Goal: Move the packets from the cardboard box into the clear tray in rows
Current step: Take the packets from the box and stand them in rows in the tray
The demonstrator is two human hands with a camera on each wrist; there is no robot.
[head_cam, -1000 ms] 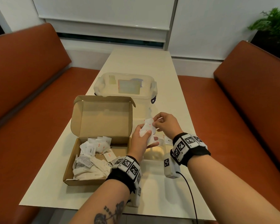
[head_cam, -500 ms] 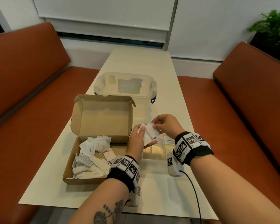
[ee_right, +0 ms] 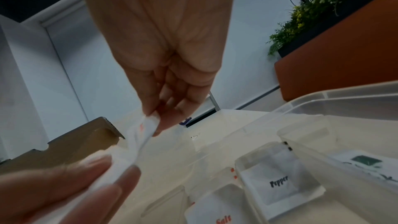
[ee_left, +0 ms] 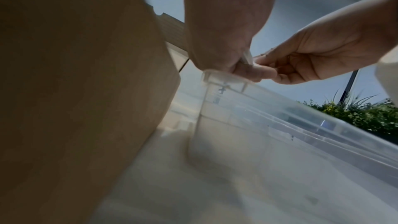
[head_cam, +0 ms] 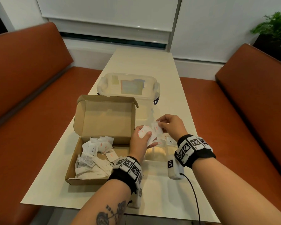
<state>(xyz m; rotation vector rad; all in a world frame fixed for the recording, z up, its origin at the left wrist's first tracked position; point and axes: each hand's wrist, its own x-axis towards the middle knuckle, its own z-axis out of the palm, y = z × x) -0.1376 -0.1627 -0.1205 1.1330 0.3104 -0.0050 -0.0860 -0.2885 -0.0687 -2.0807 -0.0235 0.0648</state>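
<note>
**Early yet: a few packets in the tray, most in the box**

Progress, judged from how things lie. The box sits on the table with its lid up; a loose pile of packets covers its floor, unsorted. The tray stands just right of the box, touching or nearly so; which, I cannot tell. In the right wrist view the tray shows small compartments: one holds a packet marked Pepper, the one next to it a packet marked Salt. A third compartment, further from the box, holds something pale with a dark patch, too blurred to name. Count of packets placed: at least two, exact number hidden by the hands. I judge the task under way but far from done; most of the stock is in the box, and the rows are barely begun.

Hands, both above the tray, on its box side.
- Left hand: fingers curled round a small fan of packets, thumb on top. Acts as the holder.
- Right hand: thumb and fingertips pinched on one packet at the edge of the fan; the other fingers are loosely bent. That packet overlaps those in the left hand, so I judge it not yet free of them.

Beyond the box stands a lidded clear bin, untouched.
</note>
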